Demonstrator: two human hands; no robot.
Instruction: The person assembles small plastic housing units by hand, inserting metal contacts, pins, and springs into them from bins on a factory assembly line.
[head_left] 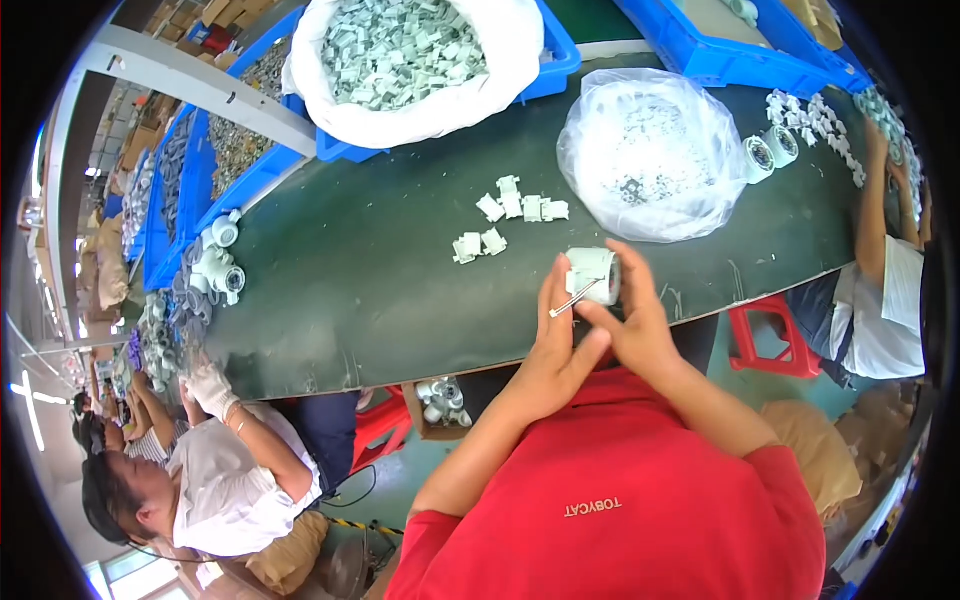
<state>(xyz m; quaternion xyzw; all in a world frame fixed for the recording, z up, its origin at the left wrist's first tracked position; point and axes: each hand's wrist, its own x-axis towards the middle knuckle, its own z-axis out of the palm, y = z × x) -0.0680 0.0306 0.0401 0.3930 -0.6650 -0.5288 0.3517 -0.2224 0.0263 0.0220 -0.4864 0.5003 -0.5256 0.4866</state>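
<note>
Between my two hands, just over the near edge of the table, is a pale green plastic housing (590,266), rounded with a clear-looking right end. A short thin cable (575,299) with a small white plug sticks out from its near side. My left hand (556,350) grips the housing's left side, fingers pointing up along it. My right hand (640,318) wraps its right side, with the thumb at the near side by the cable. Beyond them, small pale green plastic pieces (510,199) lie loose on the green table (390,260).
A clear plastic bag (655,160) of small parts lies past my hands. Behind stands a white sack (400,125) full of pale pieces in a blue bin. Finished-looking housings (218,270) cluster at the left. Co-workers (240,460) sit on both sides; a red stool (770,340) stands right.
</note>
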